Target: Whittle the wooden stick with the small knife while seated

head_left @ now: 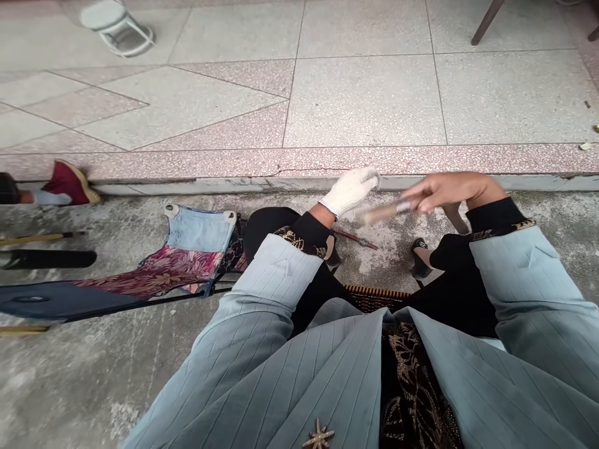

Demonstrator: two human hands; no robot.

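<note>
- Speckled pink and grey terrazzo paving [365,93] borders a rough concrete floor [84,374]
- Bare right hand [449,193] has its fingers curled around a motion-blurred stick [386,213] with a metallic band
- White-gloved left hand [350,192] has its fingers bunched together, just beside the stick's far end, seemingly not touching it
- Thin rod [355,238] lies on the concrete below both hands

Hands nearly meeting out front!
White-gloved left hand [350,192] angles in, bare right hand [435,193] blurred mid-swing.
</note>
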